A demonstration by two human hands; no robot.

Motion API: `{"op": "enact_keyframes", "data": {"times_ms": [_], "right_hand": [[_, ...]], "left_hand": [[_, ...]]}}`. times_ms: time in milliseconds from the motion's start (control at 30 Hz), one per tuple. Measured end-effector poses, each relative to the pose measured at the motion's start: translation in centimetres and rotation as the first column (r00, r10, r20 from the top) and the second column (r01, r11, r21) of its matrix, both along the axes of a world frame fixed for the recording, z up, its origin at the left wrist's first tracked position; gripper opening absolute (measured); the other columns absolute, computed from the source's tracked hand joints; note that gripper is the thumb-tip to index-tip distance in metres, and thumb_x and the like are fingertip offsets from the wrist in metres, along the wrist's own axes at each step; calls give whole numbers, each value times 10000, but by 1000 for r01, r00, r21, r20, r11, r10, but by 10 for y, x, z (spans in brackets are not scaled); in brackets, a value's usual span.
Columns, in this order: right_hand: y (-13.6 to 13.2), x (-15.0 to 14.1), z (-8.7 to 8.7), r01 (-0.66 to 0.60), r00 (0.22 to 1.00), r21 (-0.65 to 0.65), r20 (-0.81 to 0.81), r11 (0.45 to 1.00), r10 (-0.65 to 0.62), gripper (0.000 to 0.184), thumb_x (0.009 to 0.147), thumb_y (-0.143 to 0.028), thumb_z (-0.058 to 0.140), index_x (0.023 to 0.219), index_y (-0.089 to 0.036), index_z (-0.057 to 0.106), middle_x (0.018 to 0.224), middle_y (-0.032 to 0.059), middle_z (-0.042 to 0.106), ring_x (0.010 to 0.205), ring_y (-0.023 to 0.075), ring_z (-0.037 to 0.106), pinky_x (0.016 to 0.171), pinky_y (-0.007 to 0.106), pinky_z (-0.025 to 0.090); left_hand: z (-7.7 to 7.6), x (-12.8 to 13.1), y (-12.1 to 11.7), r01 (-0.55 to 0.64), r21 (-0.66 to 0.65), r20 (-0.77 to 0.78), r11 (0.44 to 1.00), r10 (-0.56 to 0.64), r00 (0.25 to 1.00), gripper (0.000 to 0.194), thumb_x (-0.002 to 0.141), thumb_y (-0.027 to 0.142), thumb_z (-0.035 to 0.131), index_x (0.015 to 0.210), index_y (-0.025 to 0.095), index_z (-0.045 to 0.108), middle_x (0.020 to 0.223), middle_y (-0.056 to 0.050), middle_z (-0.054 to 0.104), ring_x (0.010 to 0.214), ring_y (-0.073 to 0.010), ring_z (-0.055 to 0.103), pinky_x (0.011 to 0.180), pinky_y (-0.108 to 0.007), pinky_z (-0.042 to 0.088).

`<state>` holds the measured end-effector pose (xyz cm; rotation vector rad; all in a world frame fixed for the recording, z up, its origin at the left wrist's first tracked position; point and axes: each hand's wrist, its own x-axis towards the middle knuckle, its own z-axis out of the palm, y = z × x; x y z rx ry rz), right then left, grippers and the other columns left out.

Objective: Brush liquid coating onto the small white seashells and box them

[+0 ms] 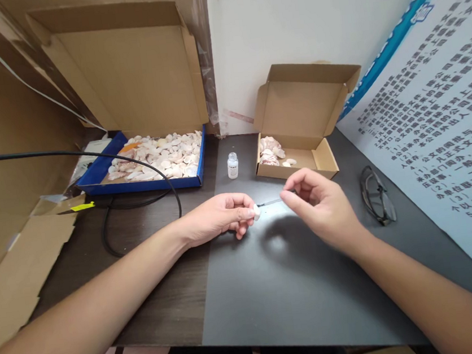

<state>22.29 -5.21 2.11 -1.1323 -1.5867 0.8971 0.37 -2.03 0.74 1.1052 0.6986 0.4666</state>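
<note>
My left hand is closed, pinching a small white piece that looks like a shell between thumb and fingertips. Opposite it, my right hand is closed in a pinch on a thin stick-like tool. The dark tip of this tool points left and meets the edge of the shell, or comes very close to it; whether they touch I cannot tell. Behind both hands, a small clear bottle with a white label stands upright, its neck uncapped.
A blue-edged box full of pale shells lies back left. Further right, a smaller cardboard box holds several shells. Glasses rest at the right beside a printed sheet. A black cable loops across the left side.
</note>
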Motion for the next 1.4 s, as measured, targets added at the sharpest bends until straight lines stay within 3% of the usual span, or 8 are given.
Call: {"op": "enact_keyframes", "data": {"times_ms": [400, 500, 633, 1033, 1400], "right_hand": [[1, 2, 0, -29, 999, 0, -29, 1000, 29, 119, 879, -283, 619, 824, -209, 544, 611, -60, 448, 515, 86, 400, 501, 235, 340], [2, 2, 0, 2, 998, -10, 61, 1000, -2, 132, 854, -272, 651, 812, -201, 548, 618, -54, 455, 524, 87, 400, 502, 237, 335], [1, 3, 0, -35, 999, 4, 4, 999, 35, 117, 869, -278, 630, 832, -206, 546, 623, -54, 456, 519, 88, 410, 499, 239, 341], [0, 1, 2, 48, 997, 55, 53, 997, -51, 113, 840, -259, 643, 806, -207, 548, 608, -50, 456, 527, 98, 405, 509, 249, 345], [-1, 1, -2, -29, 993, 3, 115, 1000, 28, 127, 854, -275, 641, 811, -205, 544, 615, -51, 458, 542, 100, 409, 530, 256, 350]], "left_hand": [[0, -1, 0, 15, 5, -6, 1000, -15, 1000, 218, 807, 327, 731, 828, 149, 609, 710, 17, 584, 589, -76, 532, 580, -214, 416], [0, -1, 0, 17, 15, -9, 1000, -16, 1000, 214, 809, 326, 728, 836, 148, 612, 716, 17, 581, 595, -75, 528, 576, -211, 410], [0, -1, 0, 19, 12, -20, 1000, -19, 1000, 231, 802, 342, 732, 830, 149, 607, 707, 16, 583, 590, -78, 526, 580, -217, 414], [-1, -2, 1, 39, -1, 9, 999, -39, 999, 179, 827, 299, 712, 849, 149, 617, 717, 14, 587, 591, -78, 542, 585, -210, 440], [-4, -4, 3, 32, -29, 49, 999, -31, 998, 152, 847, 261, 698, 879, 143, 609, 745, 13, 611, 597, -80, 582, 608, -218, 482]]}}
